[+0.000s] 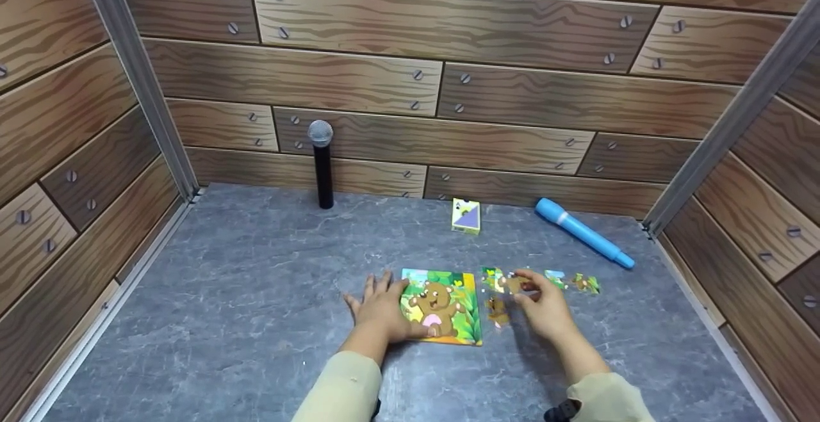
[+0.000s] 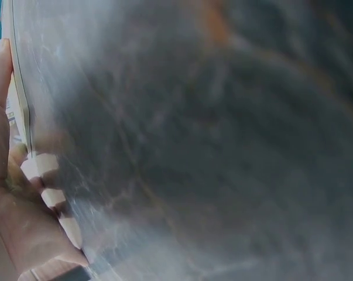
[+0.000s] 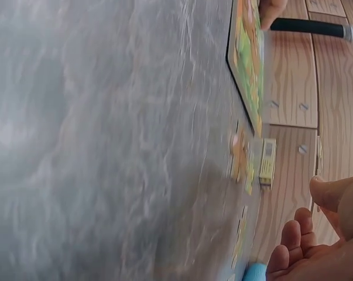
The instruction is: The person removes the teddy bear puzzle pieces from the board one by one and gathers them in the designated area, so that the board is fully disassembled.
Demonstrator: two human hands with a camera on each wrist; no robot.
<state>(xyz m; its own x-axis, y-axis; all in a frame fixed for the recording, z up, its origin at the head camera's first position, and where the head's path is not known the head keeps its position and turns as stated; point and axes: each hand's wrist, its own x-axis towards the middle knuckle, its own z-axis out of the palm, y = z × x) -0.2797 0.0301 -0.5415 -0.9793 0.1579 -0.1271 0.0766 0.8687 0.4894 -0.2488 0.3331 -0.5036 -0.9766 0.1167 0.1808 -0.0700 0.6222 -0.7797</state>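
A square picture puzzle board (image 1: 471,307) with a brown bear on green lies on the grey table. My left hand (image 1: 379,312) rests over its left edge, fingers spread, thumb along the lower edge. To the right of the board, my right hand (image 1: 546,308) pinches a small puzzle piece (image 1: 512,283) between thumb and fingers, raised off the table in the right wrist view. Loose pieces lie about it: a brown piece (image 1: 497,312) beside the board, a green one (image 1: 491,277) above that, and another piece (image 1: 585,283) farther right.
A black microphone (image 1: 324,175) stands upright near the back wall. Behind the board is a card box (image 1: 466,216). A blue flashlight-shaped object (image 1: 586,233) lies at the back right. Wood-patterned walls (image 1: 359,82) enclose the grey table (image 1: 224,319).
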